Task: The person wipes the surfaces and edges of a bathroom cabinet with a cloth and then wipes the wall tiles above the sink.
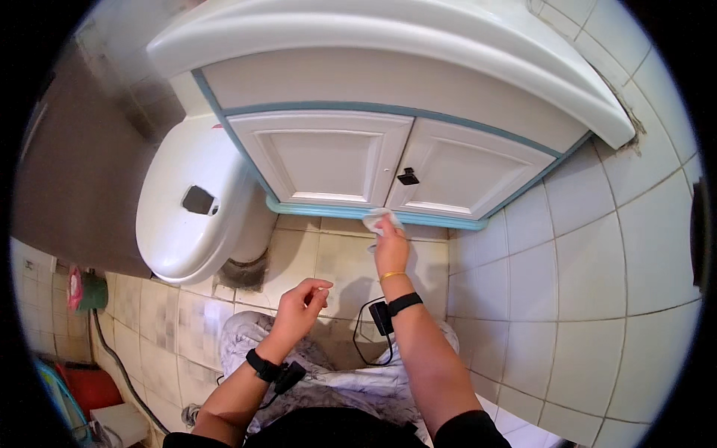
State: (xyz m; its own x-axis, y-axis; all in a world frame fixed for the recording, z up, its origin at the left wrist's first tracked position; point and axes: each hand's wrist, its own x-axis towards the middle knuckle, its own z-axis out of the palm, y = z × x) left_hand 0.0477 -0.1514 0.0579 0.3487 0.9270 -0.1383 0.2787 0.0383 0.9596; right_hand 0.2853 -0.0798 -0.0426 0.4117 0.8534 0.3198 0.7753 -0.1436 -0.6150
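Observation:
My right hand [391, 249] reaches forward with its fingers closed on a crumpled white cloth [377, 217]. It presses the cloth against the light blue base trim [323, 212] of a bathroom vanity cabinet, just under the meeting line of its two doors. The left door [317, 157] and the right door [470, 168] are white, framed panels, both closed. A black knob [408, 176] sits on the right one. Above my knees hangs my left hand [300, 308], loosely curled, a gap between thumb and forefinger and nothing visible in it.
A white toilet with its lid down [168, 213] stands left of the cabinet. The white basin [388, 33] overhangs the doors. A tiled wall [590, 261] rises close on the right. On the floor at left lie a dark hose [119, 366] and a red container [93, 384].

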